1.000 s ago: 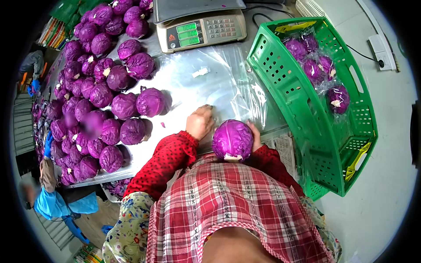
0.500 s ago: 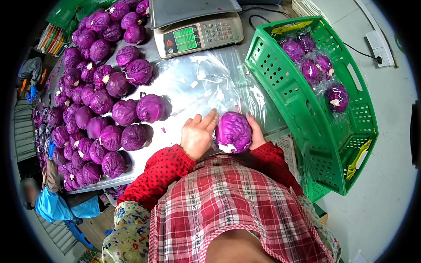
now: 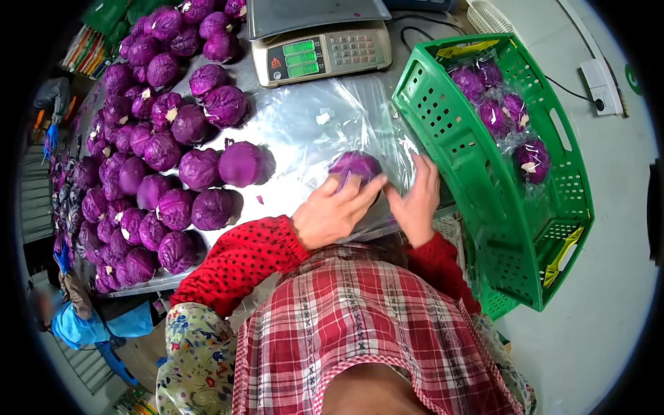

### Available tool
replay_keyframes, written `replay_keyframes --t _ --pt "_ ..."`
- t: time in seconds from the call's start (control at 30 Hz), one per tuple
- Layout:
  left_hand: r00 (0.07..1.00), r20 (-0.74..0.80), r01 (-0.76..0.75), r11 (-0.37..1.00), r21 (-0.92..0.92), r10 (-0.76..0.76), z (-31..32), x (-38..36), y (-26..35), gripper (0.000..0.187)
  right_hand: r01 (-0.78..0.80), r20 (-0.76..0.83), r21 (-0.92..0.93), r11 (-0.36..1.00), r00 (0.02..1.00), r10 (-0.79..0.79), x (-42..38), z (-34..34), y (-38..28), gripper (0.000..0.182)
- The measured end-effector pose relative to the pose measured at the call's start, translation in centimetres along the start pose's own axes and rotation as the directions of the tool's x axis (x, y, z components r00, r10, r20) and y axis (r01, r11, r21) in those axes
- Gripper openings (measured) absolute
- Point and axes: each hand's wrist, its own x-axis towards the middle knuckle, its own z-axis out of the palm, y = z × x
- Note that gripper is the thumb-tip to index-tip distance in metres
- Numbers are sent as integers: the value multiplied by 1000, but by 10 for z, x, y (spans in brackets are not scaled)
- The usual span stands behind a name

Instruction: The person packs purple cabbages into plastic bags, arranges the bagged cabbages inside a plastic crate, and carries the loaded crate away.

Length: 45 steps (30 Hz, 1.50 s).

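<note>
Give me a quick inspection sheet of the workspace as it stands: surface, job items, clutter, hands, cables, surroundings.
Surface: metal table, strong glare; clear film spread near the hands.
Job items: cabbage at the left fingertips, whether wrapped cannot be told; loose cabbages massed at left; scale lit, digits too small to read surely; wrapped cabbages in the green crate.
Clutter: white scrap and a purple leaf bit.
Hands: left hand over the cabbage's near side; right hand open beside it.
Cables: black cable behind the scale; another plugged into a socket strip.
Surroundings: co-worker at far left.
</note>
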Motion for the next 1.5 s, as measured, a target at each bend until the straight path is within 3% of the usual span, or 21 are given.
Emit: replay_keyframes --t 0.07,0.1,0.17,0.27,0.43,0.47,0.53,0.67,0.73,0.8,0.87,0.9,1.0,1.03,1.07,1.17,1.2,1.3,1.37,1.4,1.5 --pt "992 27 -126 988 92 124 -3 -15 -2 49 23 -2 -74 997 1000 -23 11 12 10 57" --pt "982 150 -114 993 -36 118 1 -25 -1 49 -50 189 47 998 981 40 6 22 24 49" --pt "944 330 101 938 -331 15 -2 -38 3 50 -192 435 159 969 894 106 2 38 36 29" --pt "939 343 148 905 -399 -2 2 -51 -14 52 -73 512 57 996 859 34 3 47 38 26" --pt "994 47 112 944 -310 -103 24 -68 -40 13 -264 510 405 875 860 23 36 38 27 11" --pt "993 -47 88 931 -353 -112 -16 -54 -34 18 -175 359 527 832 933 -32 44 15 14 12" --pt "969 -195 70 930 -360 -149 -61 -47 -38 24 -454 555 507 733 823 126 64 -31 1 14" --pt "909 -367 60 936 -348 -195 -126 -31 -61 21 -202 388 589 783 920 -55 108 -84 -18 13" --pt "898 -413 -7 936 -353 -149 -146 -31 -65 9 -205 396 556 806 917 -40 117 -117 -39 13" --pt "923 -257 181 912 -368 -286 -134 -36 -74 6 -204 392 543 814 920 -31 114 -106 -38 13" --pt "935 -352 -23 980 -197 -49 -150 -42 -65 7 -114 474 481 869 868 -149 114 -105 -41 13" --pt "907 -394 -22 920 -392 -146 -158 -40 -51 9 -67 408 571 818 888 -213 108 -115 -51 13" --pt "916 -359 26 920 -390 -179 -142 -52 -62 7 -169 322 611 774 946 -48 103 -106 -48 12" --pt "944 -310 -55 873 -484 -113 -134 -61 -66 9 -441 614 451 776 784 88 99 -101 -39 12" --pt "923 -377 -106 889 -445 -79 -130 -63 -55 7 -438 602 452 777 793 97 93 -107 -41 12" --pt "929 -367 -143 864 -482 -51 -122 -66 -32 13 -206 531 395 895 846 -40 60 -121 -37 13" --pt "947 -320 -143 836 -530 -41 -119 -73 -29 14 -311 626 346 885 780 29 54 -128 -36 14" --pt "947 -314 -162 744 -648 -67 -104 -86 8 17 -117 740 98 988 672 6 38 -150 -37 18" --pt "947 -309 -136 764 -631 -86 -102 -90 22 21 237 486 -46 970 854 -185 39 -172 -68 22" --pt "948 -304 -122 773 -622 -95 -101 -90 24 23 238 492 -38 970 850 -189 35 -168 -77 22" --pt "943 -316 -91 827 -555 -108 -102 -89 28 29 178 408 661 729 730 -548 29 -148 -101 23"
